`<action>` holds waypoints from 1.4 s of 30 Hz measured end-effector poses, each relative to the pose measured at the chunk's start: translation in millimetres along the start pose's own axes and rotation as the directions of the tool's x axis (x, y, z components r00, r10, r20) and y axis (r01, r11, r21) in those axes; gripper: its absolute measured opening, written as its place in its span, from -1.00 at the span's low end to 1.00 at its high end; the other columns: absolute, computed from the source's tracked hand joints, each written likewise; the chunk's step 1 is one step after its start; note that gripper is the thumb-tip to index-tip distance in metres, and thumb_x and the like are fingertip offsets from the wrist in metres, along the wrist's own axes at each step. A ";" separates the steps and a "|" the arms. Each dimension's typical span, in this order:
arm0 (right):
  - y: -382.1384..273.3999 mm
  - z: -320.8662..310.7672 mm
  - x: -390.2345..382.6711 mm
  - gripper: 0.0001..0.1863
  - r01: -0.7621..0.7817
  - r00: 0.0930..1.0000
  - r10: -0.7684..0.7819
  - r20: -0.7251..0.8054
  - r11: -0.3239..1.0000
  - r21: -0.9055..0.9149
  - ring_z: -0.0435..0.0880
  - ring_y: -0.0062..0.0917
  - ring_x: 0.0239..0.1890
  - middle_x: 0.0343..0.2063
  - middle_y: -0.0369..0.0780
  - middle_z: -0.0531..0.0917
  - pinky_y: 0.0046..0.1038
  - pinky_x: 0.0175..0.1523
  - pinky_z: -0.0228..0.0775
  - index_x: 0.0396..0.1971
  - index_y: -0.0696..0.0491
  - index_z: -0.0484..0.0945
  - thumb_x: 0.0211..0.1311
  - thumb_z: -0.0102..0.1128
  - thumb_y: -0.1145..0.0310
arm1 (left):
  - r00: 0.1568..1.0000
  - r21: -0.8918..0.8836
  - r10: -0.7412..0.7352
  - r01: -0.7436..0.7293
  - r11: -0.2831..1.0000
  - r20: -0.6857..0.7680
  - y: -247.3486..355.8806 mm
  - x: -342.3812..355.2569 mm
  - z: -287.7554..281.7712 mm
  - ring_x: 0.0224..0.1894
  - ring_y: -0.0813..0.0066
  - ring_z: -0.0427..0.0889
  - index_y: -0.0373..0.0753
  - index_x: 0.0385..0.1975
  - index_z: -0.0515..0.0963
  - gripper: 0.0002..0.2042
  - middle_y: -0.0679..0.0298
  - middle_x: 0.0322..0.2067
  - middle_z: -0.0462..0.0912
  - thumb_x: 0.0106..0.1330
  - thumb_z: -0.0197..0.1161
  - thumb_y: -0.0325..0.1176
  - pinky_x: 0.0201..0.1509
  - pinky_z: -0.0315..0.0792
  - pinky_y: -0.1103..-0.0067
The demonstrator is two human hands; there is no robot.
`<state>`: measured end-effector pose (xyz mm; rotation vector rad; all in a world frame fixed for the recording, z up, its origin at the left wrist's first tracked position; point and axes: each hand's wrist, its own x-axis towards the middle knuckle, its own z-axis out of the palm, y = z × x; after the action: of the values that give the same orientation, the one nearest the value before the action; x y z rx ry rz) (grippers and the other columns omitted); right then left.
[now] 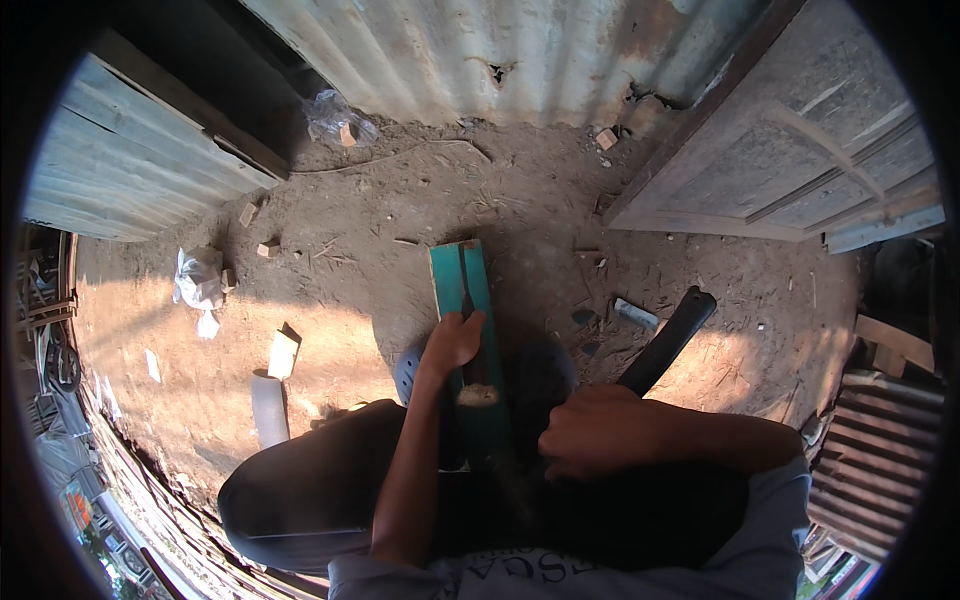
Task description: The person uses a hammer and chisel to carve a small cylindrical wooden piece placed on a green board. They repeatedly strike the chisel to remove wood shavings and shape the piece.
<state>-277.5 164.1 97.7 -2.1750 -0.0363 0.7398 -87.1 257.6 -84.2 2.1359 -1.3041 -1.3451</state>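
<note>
A green-painted board (447, 282) lies lengthwise in front of me, its near part running between my legs. My left hand (457, 343) is closed around a chisel (467, 290) over the board. The chisel's dark narrow shaft points away from me, and its pale, worn handle end (478, 396) faces up toward me. To the right, my right hand (592, 432) is a closed fist around the near end of a long dark tool (672, 340). That tool slants up and right, with a rounded, notched far end; its exact kind cannot be made out.
A corrugated metal wall (450, 60) stands ahead, with a wooden panel door (770, 150) at right. Wood offcuts (268, 248), a white plastic bag (200, 280) and a grey curved piece (269, 410) lie on the dirt at left. A corrugated sheet (880, 470) is at far right.
</note>
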 end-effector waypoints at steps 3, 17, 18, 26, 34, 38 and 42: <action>0.4 7.2 9.2 -0.60 -0.052 0.995 0.049 -0.092 0.998 -0.028 0.69 -0.16 -0.39 -0.60 -0.09 0.63 -0.19 -0.33 0.52 -0.52 0.14 0.60 0.23 0.16 0.06 | 0.995 0.076 0.068 -0.073 0.994 0.069 -12.6 10.6 -0.2 -0.19 -0.35 0.51 -0.24 -0.22 0.46 -0.80 -0.29 -0.30 0.52 0.28 -0.02 -0.29 -0.14 0.42 0.06; 5.8 11.7 10.9 -0.64 -0.079 0.994 0.083 0.078 0.996 -0.051 0.70 -0.20 -0.34 -0.53 -0.05 0.64 -0.18 -0.28 0.53 -0.49 0.12 0.60 0.20 0.19 0.08 | 0.957 -0.198 -0.288 0.275 0.941 -0.042 -11.1 5.7 14.2 0.04 -0.29 0.43 -0.53 -0.22 0.50 -0.49 -0.38 -0.13 0.49 0.30 0.03 -0.04 0.09 0.34 0.17; 7.3 16.5 13.1 -0.64 -0.075 0.994 0.078 0.071 0.996 -0.046 0.70 -0.20 -0.34 -0.53 -0.05 0.64 -0.18 -0.27 0.53 -0.48 0.12 0.60 0.20 0.19 0.08 | 0.959 -0.216 -0.282 0.271 0.938 -0.024 -13.9 5.0 15.9 0.04 -0.29 0.43 -0.57 -0.22 0.49 -0.46 -0.38 -0.13 0.49 0.30 0.04 -0.03 0.09 0.34 0.17; 11.0 29.9 15.0 -0.64 -0.024 0.975 0.012 -0.221 0.998 -0.053 0.70 -0.20 -0.32 -0.52 -0.08 0.65 -0.17 -0.25 0.53 -0.46 0.10 0.61 0.21 0.17 0.06 | 0.967 -0.275 -0.247 0.222 0.936 -0.060 -14.4 6.3 20.3 0.00 -0.29 0.46 -0.55 -0.23 0.50 -0.47 -0.41 -0.20 0.50 0.29 0.04 -0.02 0.09 0.34 0.16; 21.2 34.0 18.7 -0.64 -0.050 0.995 0.048 -0.090 0.999 -0.017 0.70 -0.16 -0.35 -0.54 -0.08 0.65 -0.17 -0.27 0.53 -0.47 0.10 0.61 0.21 0.17 0.06 | 0.961 -0.260 -0.249 0.212 0.942 -0.118 -18.8 8.3 25.5 -0.06 -0.27 0.51 -0.52 -0.29 0.51 -0.50 -0.34 -0.25 0.54 0.28 0.05 -0.03 -0.02 0.38 0.11; 18.1 19.6 19.2 -0.61 -0.105 0.993 0.108 0.038 0.993 -0.057 0.70 -0.16 -0.37 -0.55 -0.07 0.65 -0.17 -0.29 0.53 -0.47 0.12 0.62 0.20 0.17 0.04 | 0.955 -0.319 -0.276 0.231 0.919 -0.105 -34.3 14.6 4.1 -0.09 -0.29 0.50 -0.44 -0.28 0.52 -0.55 -0.31 -0.26 0.54 0.30 0.04 -0.05 -0.04 0.39 0.11; 16.7 23.2 14.7 -0.62 -0.009 0.993 0.007 0.120 1.000 0.017 0.70 -0.16 -0.37 -0.55 -0.07 0.65 -0.16 -0.29 0.54 -0.47 0.13 0.63 0.20 0.16 0.06 | 0.936 -0.230 -0.303 0.259 0.938 -0.181 -27.7 6.6 14.7 -0.10 -0.30 0.49 -0.35 -0.23 0.52 -0.59 -0.29 -0.24 0.53 0.33 -0.01 -0.06 -0.07 0.38 0.10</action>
<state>-281.0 173.1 67.0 -2.1126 -0.0821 0.8714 -83.6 270.3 -113.4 2.3088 -0.7634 -1.2441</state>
